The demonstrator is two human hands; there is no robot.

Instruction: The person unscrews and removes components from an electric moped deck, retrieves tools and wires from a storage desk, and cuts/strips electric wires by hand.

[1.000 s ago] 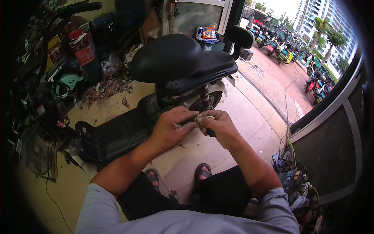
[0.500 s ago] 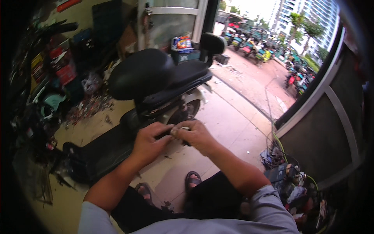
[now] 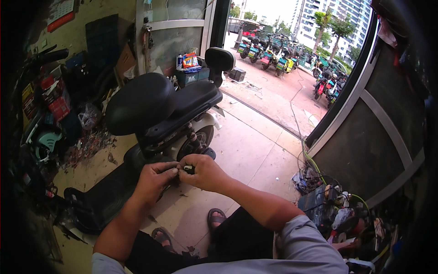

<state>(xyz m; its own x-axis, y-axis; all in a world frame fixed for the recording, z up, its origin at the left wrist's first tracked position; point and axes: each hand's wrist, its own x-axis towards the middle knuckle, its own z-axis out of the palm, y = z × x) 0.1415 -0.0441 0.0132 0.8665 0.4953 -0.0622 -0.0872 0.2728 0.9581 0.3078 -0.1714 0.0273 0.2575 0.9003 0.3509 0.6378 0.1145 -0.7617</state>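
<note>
In front of my body, beside the electric scooter, my two hands meet at the fingertips. My right hand [image 3: 203, 171] is closed around a small pale and dark part [image 3: 188, 169], most of it hidden by the fingers. My left hand [image 3: 153, 180] pinches with thumb and forefinger right against it; what sits in that pinch is too small to make out. Behind them stands the scooter, with its black seat [image 3: 140, 104], rear wheel [image 3: 200, 141] and black footboard [image 3: 102, 198].
A dark box [image 3: 194, 77] with colourful packets stands past the seat. Boxes and scattered scraps [image 3: 89, 148] lie left. At right, a heap of batteries, tools and cables [image 3: 335, 210] sits by the door panel [image 3: 362, 150]. Parked scooters [image 3: 273, 57] line up outside the doorway.
The whole view has shifted, so scooter and doorway sit further left. My hands stay together at the fingertips, and the right one has turned, with its fingers curled more around the small part.
</note>
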